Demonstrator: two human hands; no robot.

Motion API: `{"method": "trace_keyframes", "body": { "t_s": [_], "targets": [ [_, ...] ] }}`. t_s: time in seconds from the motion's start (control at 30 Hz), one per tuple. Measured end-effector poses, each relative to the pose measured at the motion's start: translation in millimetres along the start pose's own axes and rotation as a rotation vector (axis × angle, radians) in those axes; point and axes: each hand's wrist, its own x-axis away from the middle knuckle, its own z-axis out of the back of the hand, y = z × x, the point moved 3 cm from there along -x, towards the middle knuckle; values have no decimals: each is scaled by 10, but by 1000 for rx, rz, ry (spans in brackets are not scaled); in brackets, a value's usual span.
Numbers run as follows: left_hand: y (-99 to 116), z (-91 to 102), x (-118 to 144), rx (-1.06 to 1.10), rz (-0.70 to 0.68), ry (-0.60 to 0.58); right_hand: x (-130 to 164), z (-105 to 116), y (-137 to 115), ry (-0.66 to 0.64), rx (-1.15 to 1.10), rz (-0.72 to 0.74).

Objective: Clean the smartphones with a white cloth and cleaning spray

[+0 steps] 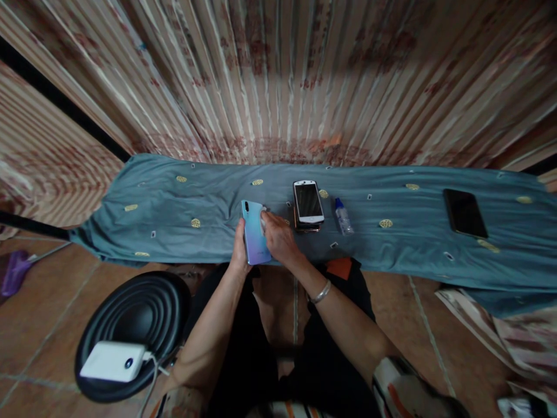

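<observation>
Phone [255,239] in hand: slim slab, back side up, glossy blue-to-lilac gradient, small camera strip at its top-left corner. It sits tilted just over the near edge of the teal cloth [174,220], approx. centre of view.

Left hand [239,251] is at the phone's 8 o'clock, curled round its left edge & lower end, gripping it. Right hand [278,239] is at 3 o'clock, fingers bent down onto the phone's upper right, pressing a small white pad [263,219] against it; closed on the pad, not spread.

Nearby: stack of phones [308,204], white one on top, at 2 o'clock, just beside the right hand. Small spray bottle [343,217] lies further right. Dark phone [465,212] well apart at 3 o'clock. Cloth left of the held phone is bare w/ only printed spots. Striped curtain [278,75] closes off the far edge at 12. At 7 o'clock, below table level, a black stool [143,307] w/ a white power bank [112,361] on it.
</observation>
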Motion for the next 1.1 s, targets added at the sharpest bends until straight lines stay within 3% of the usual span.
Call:
{"method": "trace_keyframes", "body": {
  "t_s": [0.23,0.53,0.8,1.1],
  "targets": [
    [10,18,-48,0,1,-12,9,37,-42,-17,38,-10],
    [-79,2,-63,-43,11,-86,-71,40,30,76,49,-53],
    [-38,-26,-55,1,-13,-25,-22,8,-3,66,38,24],
    [-76,-56,-57,10,20,-34,-62,72,57,115,13,10]
  ]
}}
